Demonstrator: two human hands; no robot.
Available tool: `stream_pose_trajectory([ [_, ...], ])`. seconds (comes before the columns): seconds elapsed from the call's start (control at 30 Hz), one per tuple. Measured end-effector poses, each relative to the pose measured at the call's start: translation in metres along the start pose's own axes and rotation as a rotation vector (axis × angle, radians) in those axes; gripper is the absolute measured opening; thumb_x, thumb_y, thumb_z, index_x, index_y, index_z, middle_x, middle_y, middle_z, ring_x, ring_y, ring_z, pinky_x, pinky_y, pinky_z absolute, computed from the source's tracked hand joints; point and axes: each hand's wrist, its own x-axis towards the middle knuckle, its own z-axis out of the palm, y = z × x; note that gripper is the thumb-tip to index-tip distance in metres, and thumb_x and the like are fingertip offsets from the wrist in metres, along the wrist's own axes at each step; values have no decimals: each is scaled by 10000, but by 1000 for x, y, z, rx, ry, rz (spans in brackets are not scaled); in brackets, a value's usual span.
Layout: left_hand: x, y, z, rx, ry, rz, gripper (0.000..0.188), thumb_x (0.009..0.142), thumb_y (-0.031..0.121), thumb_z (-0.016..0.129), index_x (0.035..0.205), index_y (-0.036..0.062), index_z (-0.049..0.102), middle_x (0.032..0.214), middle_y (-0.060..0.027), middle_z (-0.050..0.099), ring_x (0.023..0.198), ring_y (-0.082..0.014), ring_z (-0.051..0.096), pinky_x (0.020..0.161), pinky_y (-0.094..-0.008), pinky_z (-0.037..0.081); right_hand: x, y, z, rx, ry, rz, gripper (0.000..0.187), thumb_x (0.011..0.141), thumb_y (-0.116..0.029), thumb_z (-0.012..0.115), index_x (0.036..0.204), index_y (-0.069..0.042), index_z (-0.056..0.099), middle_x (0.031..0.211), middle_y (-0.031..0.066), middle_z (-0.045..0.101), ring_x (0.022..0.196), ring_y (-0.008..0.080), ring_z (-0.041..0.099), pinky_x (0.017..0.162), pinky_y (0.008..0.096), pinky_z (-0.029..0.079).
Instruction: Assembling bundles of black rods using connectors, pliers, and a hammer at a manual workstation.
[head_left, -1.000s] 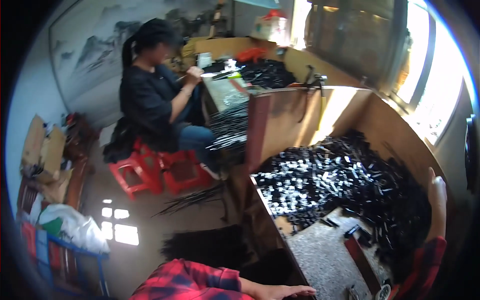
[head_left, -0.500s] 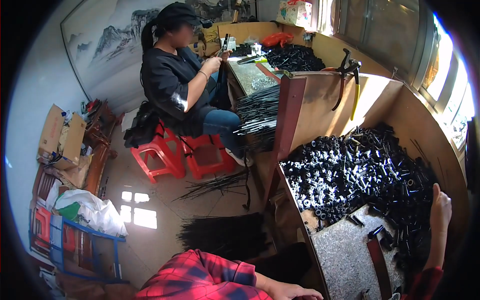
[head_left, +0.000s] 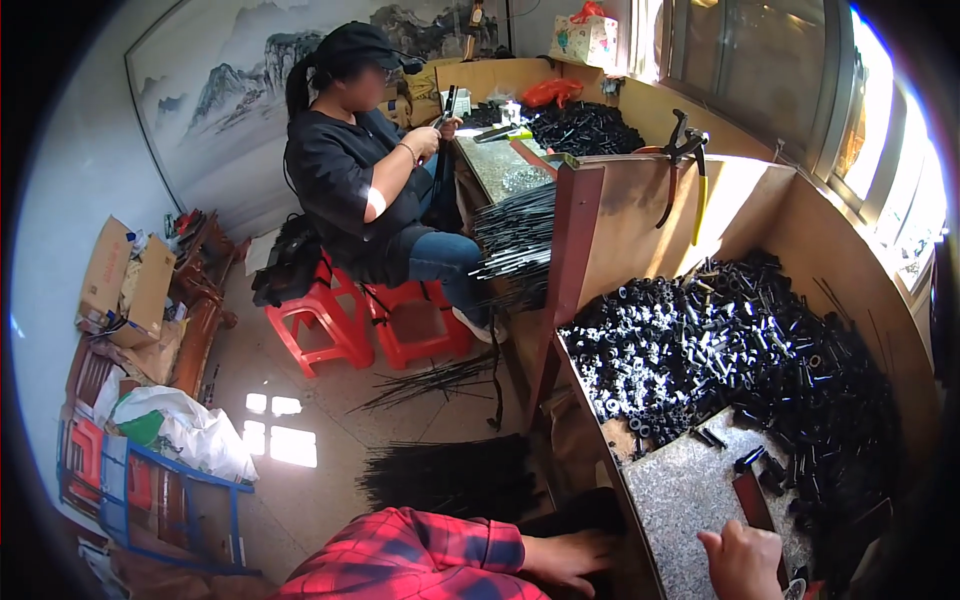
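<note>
My right hand (head_left: 742, 562) is over the speckled stone slab (head_left: 675, 490), its fingers curled in and the thumb sticking out to the left. Whatever it may hold is hidden. Beside it a dark red strip (head_left: 752, 500) lies on the slab, with a few short black tubes (head_left: 760, 468) near its far end. My left hand (head_left: 572, 560) is low beside the bench's left edge, blurred, its fingers partly lost against dark cloth. A large heap of small black tubes and rings (head_left: 720, 340) fills the bench beyond the slab.
Pliers with red and yellow handles (head_left: 685, 170) hang on the wooden divider (head_left: 640, 230). A co-worker (head_left: 350, 160) sits on red stools (head_left: 320, 320), handling a dark tool. Bundles of thin black rods (head_left: 445, 475) lie on the floor; others (head_left: 515, 235) jut off the far bench.
My right hand has come left and nearer, from the heap's right side to over the slab. My left hand has drawn back left from the bench edge. The view has shifted slightly.
</note>
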Motion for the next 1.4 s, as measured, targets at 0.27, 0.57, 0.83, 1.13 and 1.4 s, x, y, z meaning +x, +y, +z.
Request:
stream_pose_trajectory([
  [0.27,-8,-25,9,219,-4,-151,660,866,467,536,1353,43,400,1518,-157,202,1429,-353,96,1092,-613,166,-41,-22,18,96,-19,-69,363,928,-409,519,719,-112,524,557,122,590,495,293,605,446,388,471],
  [0.57,-10,-23,4,181,-3,-182,609,860,386,582,1347,62,412,1515,-148,214,1428,-345,107,1097,-599,173,-63,-29,31,185,51,-78,351,925,-380,544,701,-113,503,541,103,575,483,285,588,451,383,466],
  [0.83,-10,-24,6,196,14,-176,599,854,371,594,1342,71,417,1509,-149,228,1426,-345,117,1096,-592,185,-73,-32,42,143,69,-85,353,919,-396,551,699,-121,521,513,94,561,470,267,584,435,365,457],
  [1.13,-10,-25,10,219,35,-170,602,851,362,596,1348,74,415,1503,-147,242,1424,-345,132,1093,-587,198,-79,-28,39,170,69,-66,351,924,-387,547,696,-122,518,509,89,562,460,255,581,427,358,452],
  [1.4,-9,-24,11,231,41,-167,592,851,371,595,1335,73,430,1504,-150,240,1421,-344,140,1092,-587,199,-88,-28,38,144,112,-67,350,922,-380,554,692,-121,509,504,87,556,445,253,570,416,355,441],
])
